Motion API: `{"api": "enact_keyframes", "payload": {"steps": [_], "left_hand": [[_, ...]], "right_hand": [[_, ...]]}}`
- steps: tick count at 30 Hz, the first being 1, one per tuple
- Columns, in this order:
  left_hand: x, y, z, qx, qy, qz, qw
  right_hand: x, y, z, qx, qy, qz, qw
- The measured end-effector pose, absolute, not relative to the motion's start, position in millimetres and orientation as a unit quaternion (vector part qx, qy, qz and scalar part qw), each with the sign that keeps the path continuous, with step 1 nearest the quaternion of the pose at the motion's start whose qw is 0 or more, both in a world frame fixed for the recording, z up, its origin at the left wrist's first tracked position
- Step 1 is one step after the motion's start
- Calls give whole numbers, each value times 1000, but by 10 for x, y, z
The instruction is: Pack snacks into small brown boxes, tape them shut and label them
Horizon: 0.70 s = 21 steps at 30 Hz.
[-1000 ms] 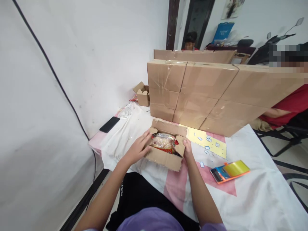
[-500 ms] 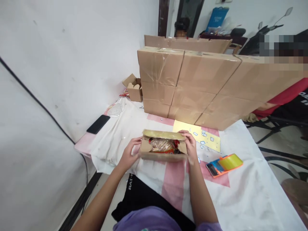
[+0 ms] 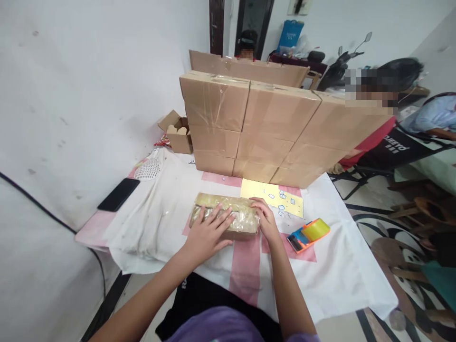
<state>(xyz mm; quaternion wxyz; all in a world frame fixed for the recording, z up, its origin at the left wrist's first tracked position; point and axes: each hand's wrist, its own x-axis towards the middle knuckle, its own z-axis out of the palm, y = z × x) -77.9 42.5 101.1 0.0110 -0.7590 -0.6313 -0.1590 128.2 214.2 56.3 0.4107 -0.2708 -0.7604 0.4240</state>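
Observation:
A small cardboard box [image 3: 244, 219] with shiny clear tape over its top lies on the cloth-covered table in front of me. Its lid flaps are folded down, hiding what is inside. My left hand [image 3: 210, 232] rests flat across the top, fingers stretched out and spread. At the box's right end, my right hand [image 3: 265, 219] holds the corner, its fingers bent over the upper edge. A yellow sheet with blue drawn shapes [image 3: 292, 201] lies just behind the box. To the right is an orange and blue item with a yellow panel [image 3: 308, 234].
A wall of taped cardboard boxes [image 3: 263, 128] stands across the table's back. At left are a black phone [image 3: 118, 194], a white perforated piece [image 3: 147, 169] and an open carton [image 3: 181, 142]. Someone in a red sleeve [image 3: 372, 137] sits behind, at right.
The box's lid has been closed over the packets that showed inside. My left hand has moved from the left end onto the top; my right hand stays at the right end.

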Motion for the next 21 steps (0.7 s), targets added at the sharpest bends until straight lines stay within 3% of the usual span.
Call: {"api": "enact_keyframes", "payload": {"steps": [3,7,9,11,15,21], "left_hand": [[-712,567,973,-750,-647,-135,10],[-773,668,818,-752,-646,-130,17],[-841,716,732,-759,-638,-129,20],[-916,775,670,-768,-627,-127,25],[-1000,878,628,-781,-611,-123,36],[-962,922,612,-726,-665,-147,99]], "right_hand": [[1676,2056,622,-354,-789,267,425],[2577,1922,525,-553,-592,42,585],[2954,1890,365,-620,-468,68,626],[3174,1904,177,-630,-382,186,651],[3203,2001,-80,-587,-417,367,590],[3041,2068,7,-615,-526,268,523]]}}
